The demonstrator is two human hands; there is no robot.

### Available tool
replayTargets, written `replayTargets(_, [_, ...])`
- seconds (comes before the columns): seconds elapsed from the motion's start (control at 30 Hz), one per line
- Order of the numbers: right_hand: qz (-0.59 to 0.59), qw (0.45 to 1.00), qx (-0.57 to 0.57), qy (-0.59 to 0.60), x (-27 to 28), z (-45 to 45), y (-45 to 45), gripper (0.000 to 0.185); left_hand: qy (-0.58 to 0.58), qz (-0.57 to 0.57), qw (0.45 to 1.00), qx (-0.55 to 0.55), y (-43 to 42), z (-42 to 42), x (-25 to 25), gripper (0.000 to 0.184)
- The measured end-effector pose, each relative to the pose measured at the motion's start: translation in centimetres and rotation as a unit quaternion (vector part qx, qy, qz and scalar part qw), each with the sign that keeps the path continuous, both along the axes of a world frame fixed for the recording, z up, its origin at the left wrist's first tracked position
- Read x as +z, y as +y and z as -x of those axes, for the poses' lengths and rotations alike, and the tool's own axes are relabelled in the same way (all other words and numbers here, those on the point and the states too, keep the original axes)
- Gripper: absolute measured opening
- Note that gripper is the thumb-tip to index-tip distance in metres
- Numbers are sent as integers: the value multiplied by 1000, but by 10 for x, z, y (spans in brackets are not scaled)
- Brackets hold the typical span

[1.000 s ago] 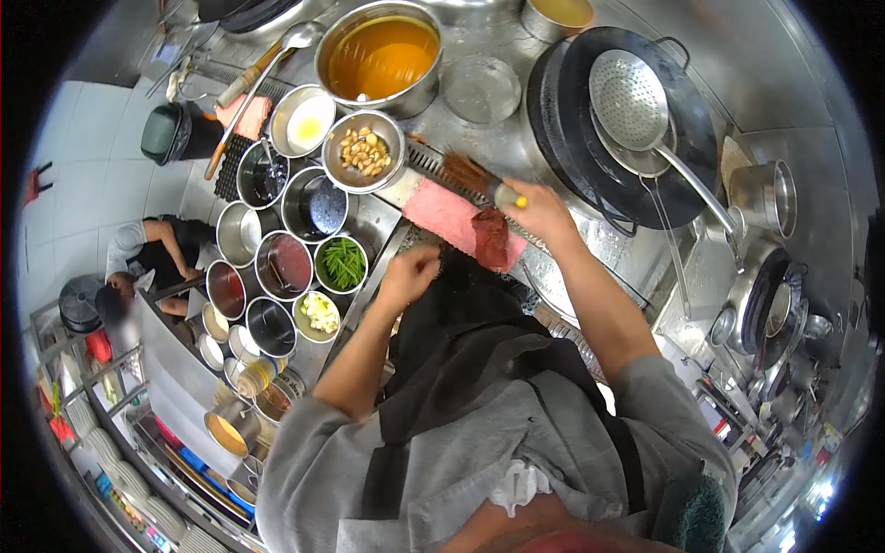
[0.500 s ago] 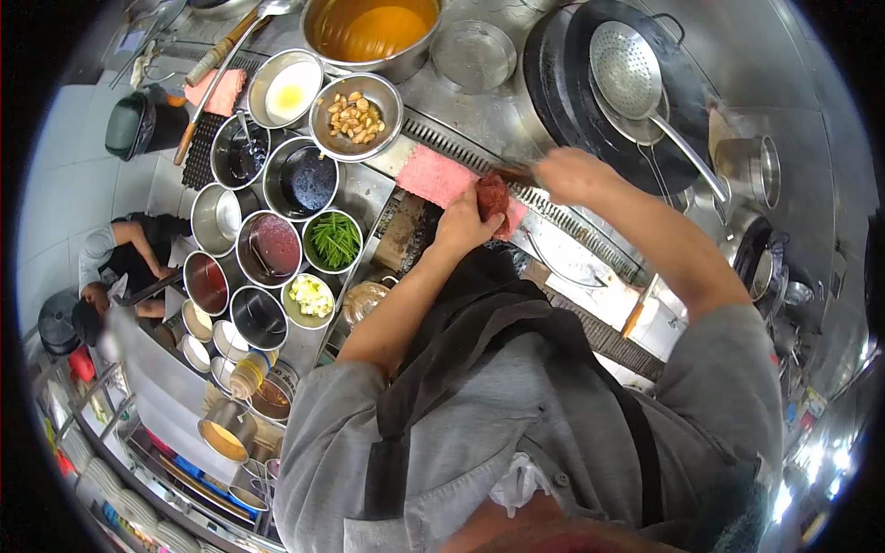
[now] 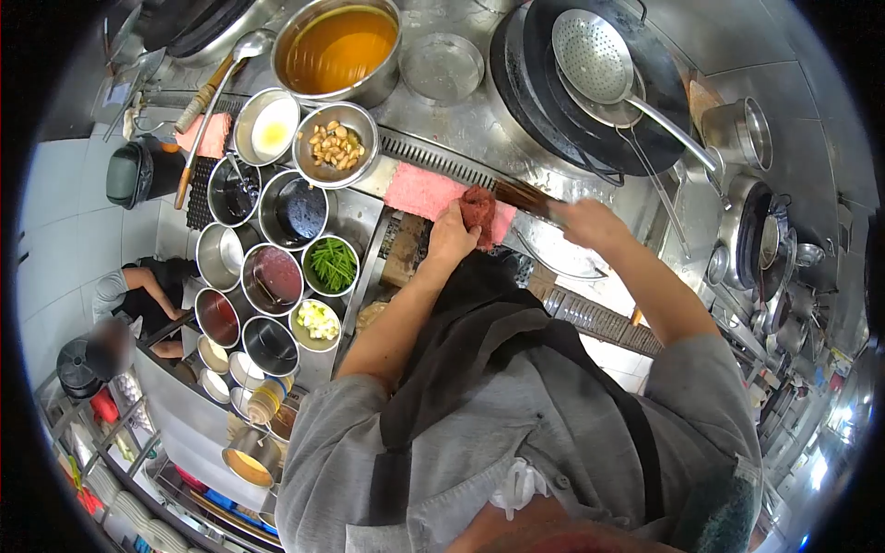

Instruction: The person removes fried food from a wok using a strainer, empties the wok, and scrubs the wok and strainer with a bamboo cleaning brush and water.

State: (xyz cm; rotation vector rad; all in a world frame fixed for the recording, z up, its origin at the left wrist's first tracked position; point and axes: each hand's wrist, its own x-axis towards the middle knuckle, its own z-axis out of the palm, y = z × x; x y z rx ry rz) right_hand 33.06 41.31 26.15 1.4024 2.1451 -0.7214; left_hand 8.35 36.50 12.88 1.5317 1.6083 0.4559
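Observation:
My left hand (image 3: 451, 236) is closed on a crumpled dark red cloth (image 3: 477, 212), at the counter's front edge. Under and beside it lies a folded pink towel (image 3: 419, 191). My right hand (image 3: 590, 224) grips a brown bamboo wok brush (image 3: 524, 196), its strips pointing left at the red cloth. The brush is slightly blurred, and I cannot tell whether its tip touches the cloth. Behind both hands runs a slotted drain channel (image 3: 433, 155).
A wok (image 3: 516, 92) with a perforated skimmer (image 3: 593, 57) stands at the back right. To the left are a bowl of peeled garlic-like pieces (image 3: 336, 147), a pot of orange liquid (image 3: 339, 51), chopped greens (image 3: 333, 264) and several sauce pots. A co-worker's arm (image 3: 157, 293) shows far left.
The brush has drawn away to the right, so more of its strips show beside the red cloth. The camera view has shifted, and my left hand keeps its hold.

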Motion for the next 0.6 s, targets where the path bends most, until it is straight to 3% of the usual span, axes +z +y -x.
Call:
replayTargets(0.03, [42,997,-21,-54,13,-7,-5,46,-7,-6,1000,0,0,-1,-2,52])
replayTargets(0.13, [-12,999,-20,-32,32,7,0,45,1,1,1000,-10,1,-1,-8,55])
replayTargets(0.23, [-222,952,-37,209,2,53,31,42,-2,6,1000,-14,0,0,-12,56])
replayTargets(0.27, [-232,941,-46,244,-3,77,46,44,4,3,1000,-13,1,0,-12,56])
replayTargets(0.37, [-162,968,8,190,-33,129,80,31,9,3,1000,-24,1,1,-8,55])
replayTargets(0.43, [-153,976,0,152,-48,112,76,29,7,4,999,-32,3,0,-7,55])
replayTargets(0.47, [-143,983,-8,115,-54,99,69,27,3,18,999,-29,1,1,-6,54])
replayTargets(0.53, [-268,946,35,181,-57,24,36,27,-6,23,999,-22,4,2,-6,54])
replayTargets(0.6, [-151,986,-36,60,-33,-44,-11,25,-15,-7,1000,-26,2,2,-11,54])
